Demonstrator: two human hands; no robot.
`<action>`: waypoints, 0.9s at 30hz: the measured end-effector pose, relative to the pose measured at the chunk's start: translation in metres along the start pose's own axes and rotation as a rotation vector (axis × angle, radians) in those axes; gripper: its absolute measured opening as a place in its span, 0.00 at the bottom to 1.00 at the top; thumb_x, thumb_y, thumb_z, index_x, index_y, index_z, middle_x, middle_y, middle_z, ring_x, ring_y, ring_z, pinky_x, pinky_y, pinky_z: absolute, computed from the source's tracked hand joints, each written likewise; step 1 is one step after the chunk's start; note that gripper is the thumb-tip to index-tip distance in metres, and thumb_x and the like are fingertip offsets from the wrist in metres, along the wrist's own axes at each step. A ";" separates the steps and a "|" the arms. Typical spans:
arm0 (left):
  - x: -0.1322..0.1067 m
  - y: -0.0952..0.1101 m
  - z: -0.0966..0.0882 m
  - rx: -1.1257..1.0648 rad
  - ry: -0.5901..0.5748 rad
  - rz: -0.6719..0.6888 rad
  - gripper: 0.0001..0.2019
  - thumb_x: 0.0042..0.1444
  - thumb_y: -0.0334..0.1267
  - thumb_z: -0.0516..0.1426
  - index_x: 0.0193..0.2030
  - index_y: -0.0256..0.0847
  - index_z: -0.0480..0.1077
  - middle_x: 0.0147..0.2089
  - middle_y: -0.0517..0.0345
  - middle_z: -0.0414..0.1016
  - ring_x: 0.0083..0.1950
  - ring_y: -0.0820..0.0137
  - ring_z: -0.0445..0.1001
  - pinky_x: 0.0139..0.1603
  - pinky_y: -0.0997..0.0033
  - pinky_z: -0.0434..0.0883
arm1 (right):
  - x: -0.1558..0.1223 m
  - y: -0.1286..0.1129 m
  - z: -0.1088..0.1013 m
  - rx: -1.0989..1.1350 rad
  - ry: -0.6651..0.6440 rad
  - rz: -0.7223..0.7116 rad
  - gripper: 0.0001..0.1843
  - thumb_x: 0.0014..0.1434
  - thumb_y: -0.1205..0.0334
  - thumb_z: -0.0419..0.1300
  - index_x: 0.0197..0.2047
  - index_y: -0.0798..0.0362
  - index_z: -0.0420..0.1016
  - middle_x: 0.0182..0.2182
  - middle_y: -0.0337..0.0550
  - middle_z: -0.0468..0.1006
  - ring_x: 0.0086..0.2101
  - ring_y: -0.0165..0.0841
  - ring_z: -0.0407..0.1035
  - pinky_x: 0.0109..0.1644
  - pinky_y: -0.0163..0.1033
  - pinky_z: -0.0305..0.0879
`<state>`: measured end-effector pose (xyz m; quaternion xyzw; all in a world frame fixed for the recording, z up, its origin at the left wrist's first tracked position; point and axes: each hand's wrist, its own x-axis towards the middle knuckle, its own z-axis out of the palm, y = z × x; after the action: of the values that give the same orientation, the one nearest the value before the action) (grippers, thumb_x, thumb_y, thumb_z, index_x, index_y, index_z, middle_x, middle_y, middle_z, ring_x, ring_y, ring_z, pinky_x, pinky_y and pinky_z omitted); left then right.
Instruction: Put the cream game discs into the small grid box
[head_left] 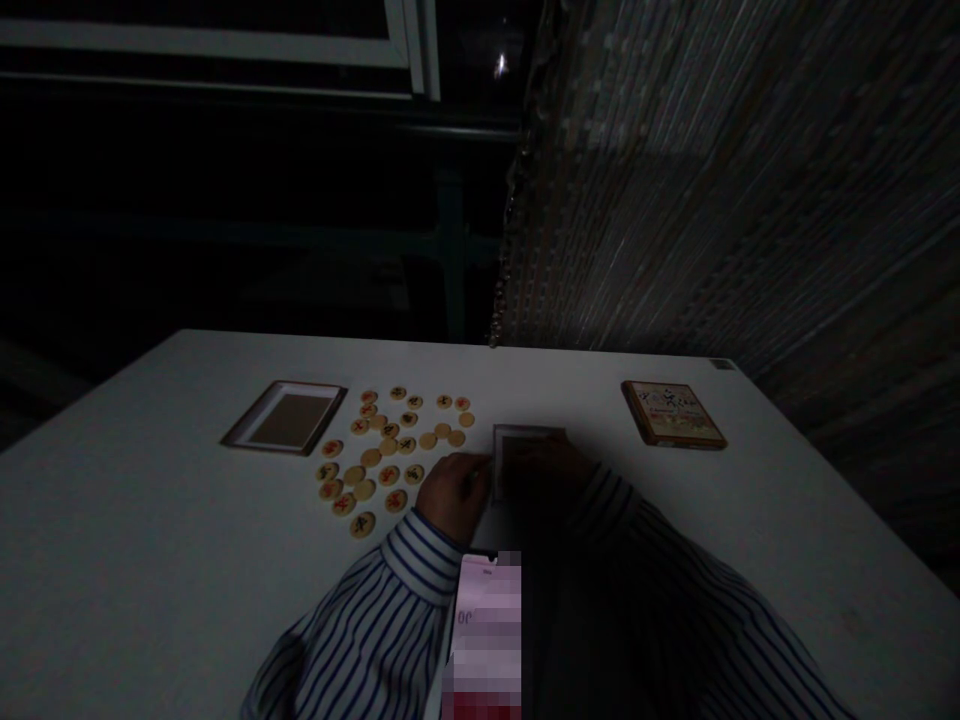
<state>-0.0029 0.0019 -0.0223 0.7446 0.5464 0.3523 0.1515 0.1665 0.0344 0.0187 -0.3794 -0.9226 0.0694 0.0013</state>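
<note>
While the left hand (454, 492) is apparently pinching the square board (526, 440) at nine o'clock, the right hand (553, 470) is resting on it, grip unreadable.

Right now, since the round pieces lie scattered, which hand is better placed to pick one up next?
Probably the left hand: it rests at the left edge of the board, beside the round pieces. The right hand lies farther off, on the board.

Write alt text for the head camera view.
In dim light, a person's left hand and right hand rest on a square grey board on a white table. Round tan discs marked red or black lie scattered to its left, beside a brown-rimmed tray; a printed square box lies far right.
</note>
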 end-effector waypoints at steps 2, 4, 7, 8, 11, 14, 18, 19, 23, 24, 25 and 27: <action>0.000 0.000 0.000 0.006 -0.008 0.021 0.10 0.51 0.33 0.51 0.38 0.39 0.72 0.37 0.53 0.75 0.40 0.67 0.72 0.42 0.66 0.69 | 0.001 0.000 0.000 0.001 -0.021 0.006 0.09 0.53 0.57 0.55 0.30 0.51 0.74 0.33 0.41 0.75 0.38 0.32 0.68 0.39 0.36 0.56; -0.001 0.000 0.001 0.007 -0.016 0.034 0.10 0.51 0.32 0.51 0.38 0.39 0.71 0.36 0.53 0.75 0.39 0.68 0.72 0.42 0.66 0.69 | 0.001 0.000 0.000 -0.004 -0.032 0.016 0.09 0.53 0.57 0.55 0.31 0.50 0.74 0.33 0.41 0.75 0.38 0.32 0.68 0.39 0.36 0.56; -0.001 0.000 0.002 -0.001 -0.029 0.047 0.11 0.50 0.31 0.51 0.39 0.39 0.71 0.37 0.53 0.74 0.39 0.68 0.72 0.42 0.67 0.70 | 0.001 0.001 0.002 -0.008 -0.038 0.028 0.09 0.53 0.58 0.55 0.32 0.50 0.75 0.33 0.42 0.75 0.38 0.33 0.68 0.39 0.37 0.55; -0.001 0.000 0.002 -0.005 -0.037 0.051 0.11 0.50 0.31 0.51 0.39 0.39 0.71 0.37 0.53 0.74 0.40 0.68 0.72 0.42 0.67 0.70 | 0.001 0.001 0.003 -0.005 -0.032 0.024 0.09 0.53 0.58 0.55 0.32 0.50 0.74 0.33 0.42 0.75 0.38 0.33 0.67 0.39 0.37 0.55; -0.002 0.000 0.004 -0.016 -0.068 0.054 0.11 0.50 0.31 0.51 0.40 0.38 0.70 0.39 0.52 0.73 0.41 0.68 0.71 0.43 0.67 0.69 | 0.001 0.003 0.007 0.006 -0.021 0.013 0.09 0.53 0.57 0.55 0.33 0.50 0.74 0.34 0.42 0.74 0.38 0.33 0.67 0.38 0.36 0.55; -0.003 0.001 0.005 -0.018 -0.092 0.043 0.12 0.50 0.30 0.51 0.41 0.37 0.70 0.40 0.50 0.72 0.42 0.67 0.70 0.44 0.66 0.69 | 0.002 0.004 0.009 0.008 -0.031 0.003 0.09 0.52 0.58 0.55 0.33 0.50 0.74 0.35 0.42 0.74 0.38 0.32 0.67 0.39 0.36 0.55; -0.002 0.001 0.005 -0.012 -0.083 0.063 0.12 0.50 0.30 0.51 0.40 0.38 0.70 0.38 0.51 0.72 0.41 0.67 0.71 0.42 0.66 0.70 | 0.003 0.003 0.009 -0.008 -0.050 0.016 0.10 0.53 0.57 0.55 0.33 0.51 0.74 0.35 0.43 0.74 0.38 0.32 0.67 0.39 0.36 0.56; -0.002 0.001 0.005 -0.011 -0.077 0.070 0.11 0.50 0.30 0.51 0.40 0.38 0.70 0.38 0.51 0.72 0.41 0.67 0.71 0.42 0.66 0.70 | 0.003 0.003 0.008 -0.010 -0.053 0.022 0.10 0.53 0.57 0.54 0.33 0.51 0.74 0.35 0.43 0.74 0.38 0.32 0.67 0.39 0.36 0.56; -0.002 0.000 0.005 -0.004 -0.064 0.084 0.11 0.49 0.29 0.51 0.39 0.39 0.70 0.37 0.52 0.73 0.40 0.68 0.71 0.41 0.67 0.70 | 0.003 0.003 0.006 -0.007 -0.064 0.011 0.10 0.53 0.56 0.54 0.33 0.50 0.74 0.35 0.42 0.74 0.37 0.33 0.67 0.38 0.36 0.56; -0.002 0.000 0.005 -0.003 -0.064 0.084 0.12 0.49 0.29 0.51 0.39 0.39 0.70 0.37 0.51 0.73 0.40 0.68 0.71 0.41 0.66 0.70 | 0.003 0.004 0.006 -0.013 -0.072 0.008 0.10 0.53 0.56 0.55 0.33 0.50 0.74 0.34 0.42 0.74 0.37 0.33 0.67 0.37 0.36 0.56; -0.002 0.000 0.005 -0.006 -0.066 0.086 0.12 0.49 0.29 0.51 0.39 0.38 0.70 0.37 0.51 0.73 0.40 0.68 0.71 0.41 0.66 0.70 | 0.003 0.004 0.006 -0.020 -0.076 0.004 0.10 0.53 0.56 0.55 0.33 0.51 0.74 0.34 0.43 0.74 0.37 0.33 0.67 0.37 0.36 0.56; -0.002 0.001 0.005 -0.013 -0.069 0.086 0.12 0.48 0.29 0.51 0.39 0.38 0.71 0.37 0.51 0.73 0.40 0.67 0.71 0.42 0.66 0.70 | 0.003 0.004 0.007 -0.028 -0.074 0.003 0.09 0.53 0.57 0.55 0.32 0.51 0.74 0.34 0.43 0.74 0.37 0.33 0.67 0.35 0.35 0.56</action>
<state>0.0008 0.0011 -0.0261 0.7781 0.5059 0.3363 0.1597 0.1666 0.0388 0.0113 -0.3777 -0.9224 0.0704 -0.0383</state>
